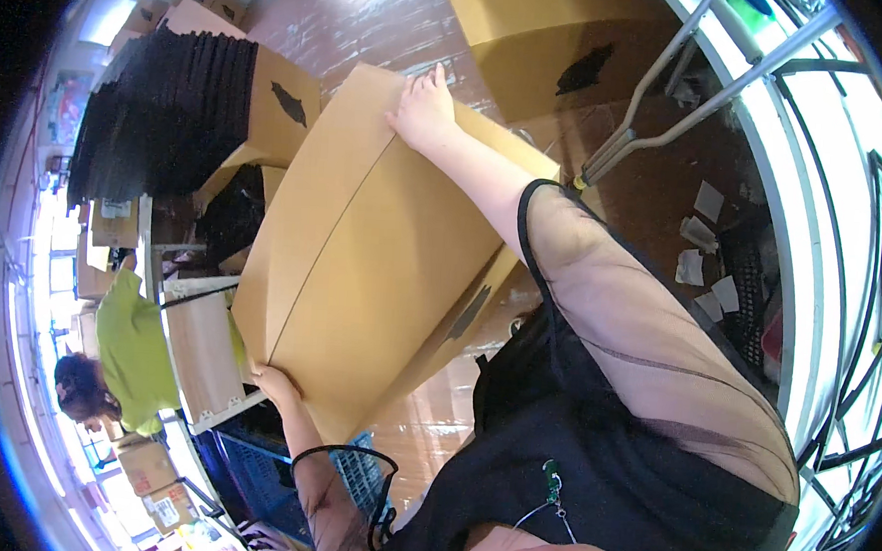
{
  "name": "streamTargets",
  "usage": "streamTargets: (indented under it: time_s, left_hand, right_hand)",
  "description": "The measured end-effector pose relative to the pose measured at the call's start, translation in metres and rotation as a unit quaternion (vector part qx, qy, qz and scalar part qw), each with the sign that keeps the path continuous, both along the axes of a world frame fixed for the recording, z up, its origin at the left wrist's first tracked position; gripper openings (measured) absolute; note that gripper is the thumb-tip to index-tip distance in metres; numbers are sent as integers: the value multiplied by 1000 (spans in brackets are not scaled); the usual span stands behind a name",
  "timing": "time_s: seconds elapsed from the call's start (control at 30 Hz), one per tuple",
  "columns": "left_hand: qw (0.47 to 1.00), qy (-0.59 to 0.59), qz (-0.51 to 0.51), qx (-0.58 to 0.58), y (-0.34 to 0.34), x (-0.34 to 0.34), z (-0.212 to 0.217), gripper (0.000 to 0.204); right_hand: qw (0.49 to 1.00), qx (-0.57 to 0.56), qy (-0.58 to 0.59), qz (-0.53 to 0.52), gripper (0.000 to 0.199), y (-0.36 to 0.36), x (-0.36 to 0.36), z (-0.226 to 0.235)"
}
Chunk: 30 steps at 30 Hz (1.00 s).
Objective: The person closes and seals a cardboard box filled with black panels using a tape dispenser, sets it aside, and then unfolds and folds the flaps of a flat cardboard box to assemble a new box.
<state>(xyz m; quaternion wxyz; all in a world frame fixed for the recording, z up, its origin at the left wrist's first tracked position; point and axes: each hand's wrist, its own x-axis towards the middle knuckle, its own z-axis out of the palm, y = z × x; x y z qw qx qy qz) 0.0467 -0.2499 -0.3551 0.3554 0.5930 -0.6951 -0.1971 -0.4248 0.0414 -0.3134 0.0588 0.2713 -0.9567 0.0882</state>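
Note:
A large brown cardboard box (pixel 382 262) stands tilted in front of me, a dark seam running along its upper side. At its far end my right hand (pixel 425 110) holds the edge, fingers over the rim and thumb on the board. My left hand (pixel 278 385) grips the near left corner, its fingers partly hidden at the edge. Part of the box's lower side, with a dark printed patch, shows beside my black apron. What is inside the box cannot be seen.
Black sheets are stacked high (pixel 170 112) at the far left beside another carton (pixel 280 107). A person in a green shirt (pixel 138 349) is at the left by a light wooden board (pixel 208 353). Metal tube legs (pixel 659 117) rise at the right; paper scraps (pixel 697 234) lie below.

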Motion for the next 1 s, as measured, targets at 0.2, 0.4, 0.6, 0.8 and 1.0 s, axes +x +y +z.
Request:
streamTargets:
  time_s: [0.2, 0.4, 0.6, 0.8, 1.0]
  left_hand:
    - [977, -213, -3, 26, 25, -13, 0, 50]
    - [996, -60, -71, 14, -31, 46, -6, 51]
    - [884, -292, -321, -173, 79, -100, 94, 61]
    - [751, -370, -482, -257, 114, -191, 45, 54]
    - [768, -356, -496, -194, 100, -194, 30, 52]
  right_hand:
    - [996, 21, 32, 84, 75, -3, 59, -23]
    - [988, -59, 7, 143, 79, -21, 84, -11]
    - [989, -38, 1, 141, 79, -15, 73, -31]
    - [990, -48, 9, 131, 80, -12, 67, -20]
    - [977, -127, -72, 157, 74, -11, 62, -14]
